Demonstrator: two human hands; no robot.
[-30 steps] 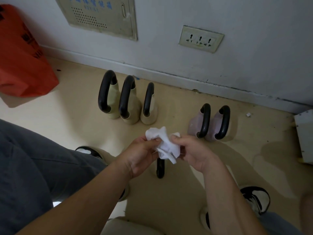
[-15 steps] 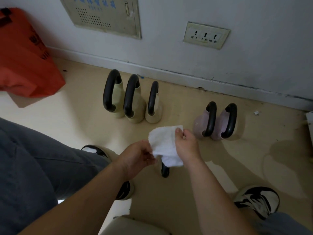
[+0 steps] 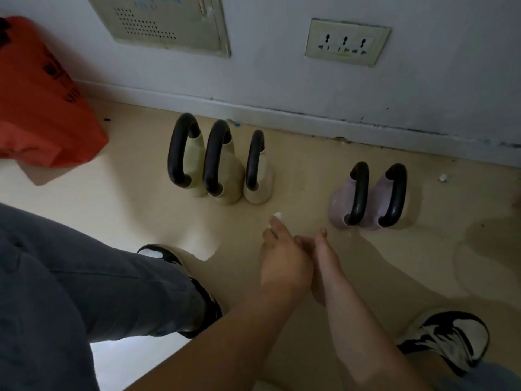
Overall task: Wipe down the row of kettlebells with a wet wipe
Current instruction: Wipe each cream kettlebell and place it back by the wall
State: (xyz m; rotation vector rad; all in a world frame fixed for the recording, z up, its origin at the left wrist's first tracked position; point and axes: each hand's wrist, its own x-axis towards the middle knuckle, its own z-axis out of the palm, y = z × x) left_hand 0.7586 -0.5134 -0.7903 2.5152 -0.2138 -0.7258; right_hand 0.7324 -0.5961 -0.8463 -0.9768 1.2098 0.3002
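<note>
Our left hand (image 3: 284,266) shows us its back, fingers bunched and pointing down and away toward the floor (image 3: 135,198). A small white corner of the wet wipe (image 3: 276,216) pokes out past its fingertips. The grip looks pinched on that wipe, though the rest of the cloth is hidden under the hand. Our right hand (image 3: 324,261) lies tight against it, turned edge-on, fingers stretched forward and down. Its palm side is hidden, so we cannot tell whether its grip is closed on anything. Both forearms rise from the lower edge and converge at the hands, the left one beside a grey trouser leg (image 3: 70,292).

The joined hands hang low in front of the three cream kettlebells (image 3: 234,176), nearer to us and slightly to their right. Those three stand upright in a tight row on the floor, black handles up, close to the skirting board. Right of them, across a gap, stand two lilac kettlebells (image 3: 377,193), touching each other. Left of the cream kettlebells, well apart, sits an orange bag (image 3: 42,108). Above them on the wall is a vented panel (image 3: 169,21), and up to their right a wall socket (image 3: 346,42). Nearer us than the cream row, a black-and-white shoe (image 3: 210,306) shows under the trouser leg, and a second shoe (image 3: 448,337) lies far to the right.
</note>
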